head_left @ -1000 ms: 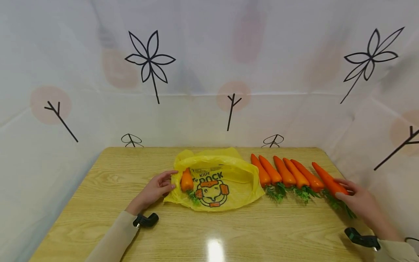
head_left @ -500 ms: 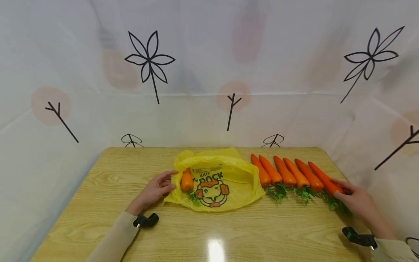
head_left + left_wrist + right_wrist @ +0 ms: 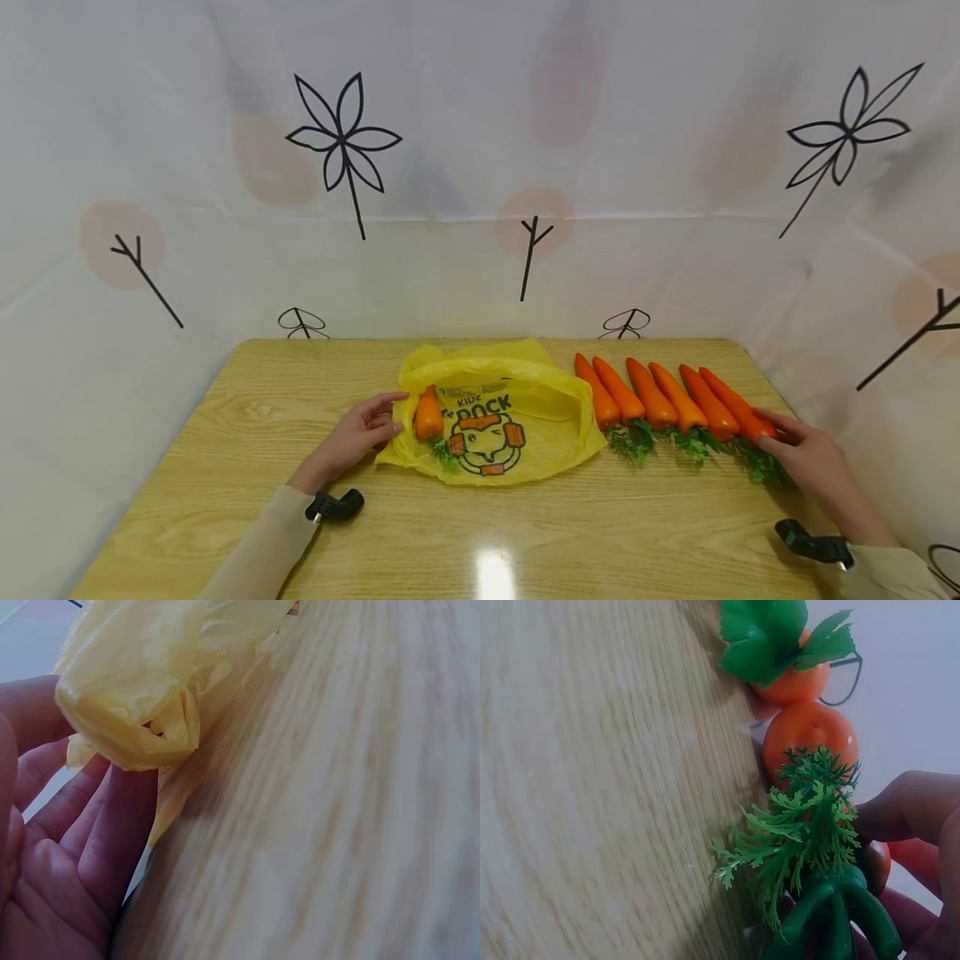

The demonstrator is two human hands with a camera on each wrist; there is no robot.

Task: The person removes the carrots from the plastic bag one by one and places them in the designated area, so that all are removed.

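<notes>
A yellow plastic bag lies with its wide mouth facing me in the head view. Inside its left part rests one orange carrot with green leaves. At the bag's left rim my left hand holds the plastic between thumb and fingers; the left wrist view shows the crumpled edge of the bag there. On the right, my right hand grips the thick, leafy end of the rightmost carrot. Green leaves partly hide that carrot in the right wrist view.
Several more carrots lie side by side between the bag and my right hand, tips toward the back. Everything sits on a wooden table. A white patterned cloth hangs behind it and at both sides.
My right hand has moved left with the rightmost carrot, which now lies against its neighbour. That neighbour's tip has swung a little to the right. The left hand and bag have stayed put.
</notes>
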